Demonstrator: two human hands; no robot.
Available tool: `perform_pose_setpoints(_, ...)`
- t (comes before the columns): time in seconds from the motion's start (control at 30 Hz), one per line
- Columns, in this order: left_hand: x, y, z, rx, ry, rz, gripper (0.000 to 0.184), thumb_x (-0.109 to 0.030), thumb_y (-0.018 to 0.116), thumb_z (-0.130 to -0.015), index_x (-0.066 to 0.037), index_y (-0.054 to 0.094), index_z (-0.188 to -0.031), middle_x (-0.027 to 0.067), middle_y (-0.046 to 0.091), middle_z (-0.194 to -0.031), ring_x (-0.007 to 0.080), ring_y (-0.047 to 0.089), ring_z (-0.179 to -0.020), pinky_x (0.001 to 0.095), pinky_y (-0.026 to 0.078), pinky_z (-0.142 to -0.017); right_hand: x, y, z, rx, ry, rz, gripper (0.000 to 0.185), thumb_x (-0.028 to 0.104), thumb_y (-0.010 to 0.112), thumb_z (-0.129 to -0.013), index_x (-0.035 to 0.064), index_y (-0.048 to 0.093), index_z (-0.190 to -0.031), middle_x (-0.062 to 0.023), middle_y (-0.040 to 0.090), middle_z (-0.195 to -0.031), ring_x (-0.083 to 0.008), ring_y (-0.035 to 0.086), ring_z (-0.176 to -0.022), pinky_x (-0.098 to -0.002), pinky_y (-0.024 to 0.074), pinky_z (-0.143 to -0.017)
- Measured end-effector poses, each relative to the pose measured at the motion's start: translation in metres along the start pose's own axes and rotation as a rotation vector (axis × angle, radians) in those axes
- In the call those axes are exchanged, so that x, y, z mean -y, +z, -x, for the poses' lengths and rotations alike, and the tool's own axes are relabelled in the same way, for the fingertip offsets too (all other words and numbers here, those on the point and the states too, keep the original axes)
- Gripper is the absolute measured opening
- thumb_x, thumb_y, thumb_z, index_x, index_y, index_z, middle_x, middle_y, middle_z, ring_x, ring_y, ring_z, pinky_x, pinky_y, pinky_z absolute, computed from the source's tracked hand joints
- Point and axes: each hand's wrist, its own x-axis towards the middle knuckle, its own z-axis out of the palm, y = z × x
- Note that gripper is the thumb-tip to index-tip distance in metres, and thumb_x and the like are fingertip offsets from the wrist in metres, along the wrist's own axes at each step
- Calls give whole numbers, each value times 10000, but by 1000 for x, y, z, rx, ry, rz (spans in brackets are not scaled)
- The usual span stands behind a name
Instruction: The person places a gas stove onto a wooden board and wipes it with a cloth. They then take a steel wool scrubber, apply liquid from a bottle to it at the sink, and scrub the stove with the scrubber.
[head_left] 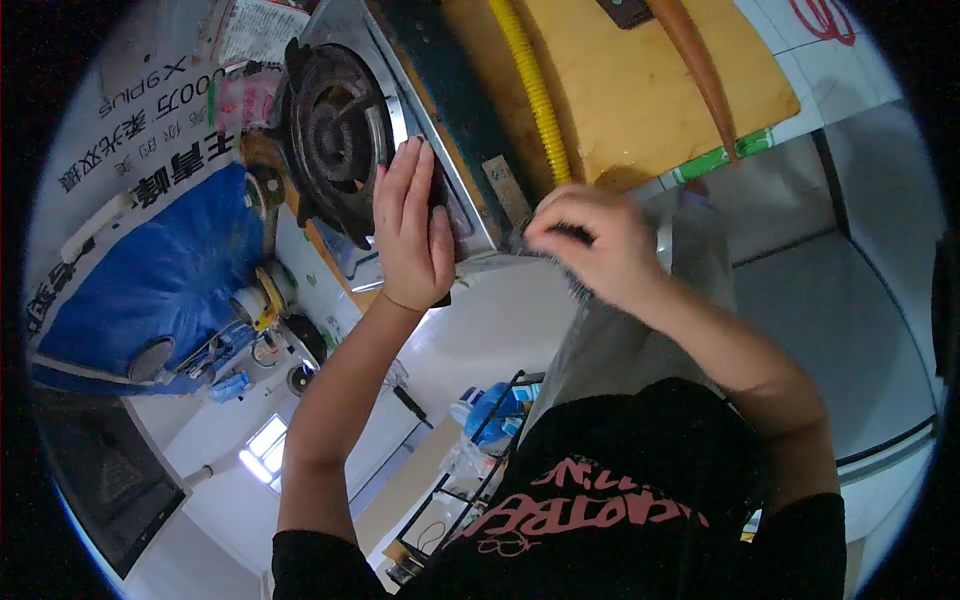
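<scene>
My left hand (411, 225) lies with its fingers stretched flat on the metal edge of a gas stove (468, 222), beside the round black burner (340, 135). To the right, my right hand (605, 245) is closed around a grey, wiry steel wool scrubber (579, 290), which pokes out below the fingers and on their left side. The scrubber is at the stove's front corner. Most of it is hidden in the fist.
A yellow corrugated hose (535, 90) runs beside the stove. Beyond it lies a wooden board (620, 100) with a brown tapered object (697, 75) on it. Blue plastic sheeting (150, 280) hangs left of the burner. A black rack (470, 490) holds several items.
</scene>
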Motion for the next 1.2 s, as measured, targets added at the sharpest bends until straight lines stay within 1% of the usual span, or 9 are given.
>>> perform_pose_setpoints(0.3,-4,-3,-2,-19,-20,6,571,-53,468,-779,-2,417,-1346,192,414,-1368,338,380,-1284,488,231,-1085,-8,-22,21,137,65,328,59,-5,657,-741,-3,625,-790,-99,610,-757,-223,615,-718,-306,476,-649)
perform_pose_setpoints(0.47,-15,-8,11,-55,-136,-98,489,-90,523,-842,-70,464,-1327,167,433,-1360,322,390,-1278,488,210,-1094,17,-52,-52,-59,312,-41,173,105,700,-776,32,656,-926,-42,671,-874,-130,618,-801,-258,476,-749)
perform_pose_setpoints(0.53,-34,-12,40,-280,-302,-55,405,-126,530,-879,-48,486,-1274,162,471,-1309,304,425,-1238,456,244,-1075,28,-60,-90,-77,245,-2,204,106,696,-792,31,650,-975,-34,664,-874,-99,604,-809,-228,468,-745)
perform_pose_setpoints(0.67,-52,16,135,-762,-1089,725,318,-130,580,-889,-22,494,-1175,134,489,-1275,245,471,-1138,378,303,-1025,47,-51,-168,-1,359,-118,249,168,685,-810,38,653,-1021,-43,665,-918,-111,612,-833,-234,467,-774)
perform_pose_setpoints(0.73,-42,28,169,-807,-1361,1016,401,-253,624,-884,-39,480,-1191,94,495,-1237,227,477,-1099,370,304,-1018,47,-35,-211,16,271,-1,289,183,665,-833,38,624,-1079,-32,656,-917,-100,609,-790,-229,481,-700)
perform_pose_setpoints(0.77,-34,31,173,-824,-1350,1033,401,-253,624,-884,-39,480,-1191,94,495,-1237,227,477,-1099,370,304,-1018,47,-26,-230,30,206,95,328,199,645,-855,38,596,-1137,-21,647,-915,-90,606,-747,-223,494,-625)
perform_pose_setpoints(0.83,-21,34,181,-646,-1472,1656,434,-416,589,-890,-61,522,-1130,93,548,-1160,235,514,-1070,358,371,-974,48,-13,-263,98,219,70,363,214,651,-851,39,590,-1163,-22,651,-935,-98,612,-767,-229,496,-651)
perform_pose_setpoints(1.03,7,38,155,-637,-1258,2106,572,-548,623,-816,-108,528,-1169,28,555,-1179,154,473,-1057,306,334,-922,40,11,-319,290,357,335,350,242,639,-859,44,628,-1147,-41,658,-1054,-119,627,-875,-252,490,-759)
perform_pose_setpoints(1.2,19,23,148,-681,-1394,2011,559,-531,653,-801,-116,541,-1158,17,581,-1114,132,502,-947,283,351,-858,33,7,-317,297,296,463,358,224,628,-865,30,618,-1165,-37,650,-1065,-107,613,-888,-241,474,-785)
